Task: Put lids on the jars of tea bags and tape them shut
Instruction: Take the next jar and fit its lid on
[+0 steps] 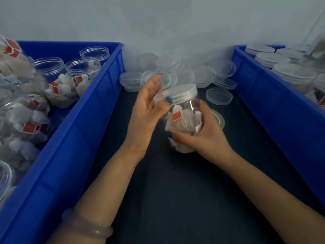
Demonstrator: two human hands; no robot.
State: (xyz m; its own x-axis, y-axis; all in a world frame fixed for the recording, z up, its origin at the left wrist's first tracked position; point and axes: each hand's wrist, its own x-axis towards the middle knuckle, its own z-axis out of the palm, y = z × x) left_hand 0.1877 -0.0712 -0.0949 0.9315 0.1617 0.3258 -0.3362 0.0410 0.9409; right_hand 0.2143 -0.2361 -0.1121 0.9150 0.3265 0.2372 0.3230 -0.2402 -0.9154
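Head view: jar (182, 124) at middle of worktop (175, 191), lid (181, 93) on. Right hand (205, 136) wrapped round lower body; left hand (147, 110) spread, thumb on lid rim. Judged light, thin-walled, slick, yielding if squeezed. Best held low on body, lid turned by rim.

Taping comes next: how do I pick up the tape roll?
Probably from above, pinching the right rim of the tape roll, a finger in its hole: it lies flat on the mat, its left side hidden behind the right hand and jar.
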